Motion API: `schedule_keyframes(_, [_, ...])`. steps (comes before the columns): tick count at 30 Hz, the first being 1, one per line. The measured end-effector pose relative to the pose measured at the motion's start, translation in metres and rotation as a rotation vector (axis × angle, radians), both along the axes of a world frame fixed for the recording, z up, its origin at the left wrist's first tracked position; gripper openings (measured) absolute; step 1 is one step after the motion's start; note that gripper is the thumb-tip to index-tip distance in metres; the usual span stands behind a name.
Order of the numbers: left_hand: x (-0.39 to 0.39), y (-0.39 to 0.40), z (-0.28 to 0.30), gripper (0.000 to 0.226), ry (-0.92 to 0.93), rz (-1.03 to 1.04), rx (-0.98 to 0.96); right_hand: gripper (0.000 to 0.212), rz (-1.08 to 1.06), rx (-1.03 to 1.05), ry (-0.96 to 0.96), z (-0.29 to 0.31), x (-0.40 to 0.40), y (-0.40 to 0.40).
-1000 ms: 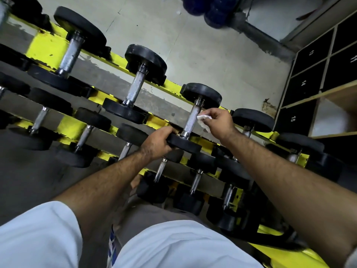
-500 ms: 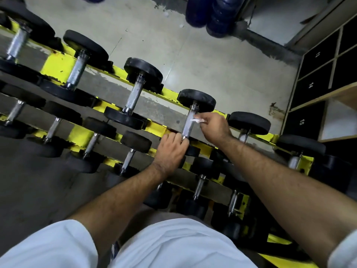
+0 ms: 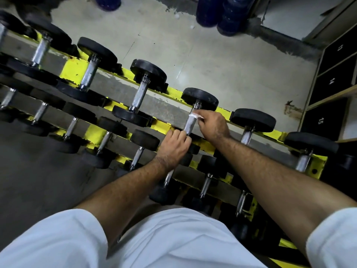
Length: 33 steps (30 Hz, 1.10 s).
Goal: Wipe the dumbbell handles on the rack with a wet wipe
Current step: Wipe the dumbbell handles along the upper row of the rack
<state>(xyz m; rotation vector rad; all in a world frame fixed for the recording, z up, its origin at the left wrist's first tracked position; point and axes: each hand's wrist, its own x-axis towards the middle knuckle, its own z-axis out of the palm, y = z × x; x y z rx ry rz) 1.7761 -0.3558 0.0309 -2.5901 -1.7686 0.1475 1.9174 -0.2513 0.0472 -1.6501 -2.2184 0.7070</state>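
Observation:
A yellow rack point(image 3: 74, 67) carries rows of black dumbbells with steel handles. My right hand point(image 3: 213, 125) presses a white wet wipe point(image 3: 195, 115) against the upper end of one steel handle point(image 3: 190, 123) on the top row, just below its far black head point(image 3: 200, 98). My left hand point(image 3: 173, 147) grips the near end of that same dumbbell and covers its near head. Other top-row dumbbells lie to the left point(image 3: 140, 93) and to the right point(image 3: 249, 125).
A lower row of smaller dumbbells point(image 3: 105, 139) runs beneath my arms. Dark blue round objects point(image 3: 218, 11) stand on the concrete floor beyond the rack. Black numbered lockers point(image 3: 332, 80) with wooden edges line the right side. My white shirt fills the bottom.
The wipe has slid up the handle toward the far head. My left hand has shifted its grip on the near end, and the view has tilted so the rack sits lower.

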Motion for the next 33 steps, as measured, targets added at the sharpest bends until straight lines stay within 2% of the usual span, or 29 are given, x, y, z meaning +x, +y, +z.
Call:
schedule_keyframes(4, [-0.004, -0.001, -0.002, 0.019, -0.096, 0.025, -0.023, 0.033, 0.042, -0.003, 0.004, 0.003, -0.003, 0.002])
schedule_keyframes(8, [-0.012, -0.006, -0.002, 0.045, -0.337, 0.108, -0.065, 0.041, 0.154, 0.069, 0.006, 0.003, -0.009, 0.011])
schedule_keyframes(12, [-0.022, -0.007, -0.002, 0.043, -0.648, 0.292, -0.148, 0.042, 0.361, 0.241, -0.043, -0.007, -0.006, 0.025])
schedule_keyframes(16, [-0.028, -0.007, -0.003, 0.049, -0.867, 0.555, -0.248, 0.036, 0.49, 0.252, -0.179, -0.014, -0.011, 0.037])
schedule_keyframes(20, [-0.028, -0.001, -0.001, 0.048, -0.851, 0.619, -0.318, 0.041, 0.638, 0.18, -0.463, -0.013, -0.019, 0.04])
schedule_keyframes(26, [-0.026, -0.001, -0.004, 0.052, -0.828, 0.644, -0.319, 0.057, 0.825, 0.074, -0.581, -0.018, -0.003, 0.025])
schedule_keyframes(31, [-0.019, -0.004, -0.005, 0.051, -0.811, 0.631, -0.299, 0.065, 0.68, 0.109, -0.851, -0.007, -0.017, 0.019])
schedule_keyframes(33, [-0.019, -0.004, -0.004, 0.051, -0.807, 0.622, -0.29, 0.069, 0.734, 0.092, -0.897, -0.009, -0.023, 0.007])
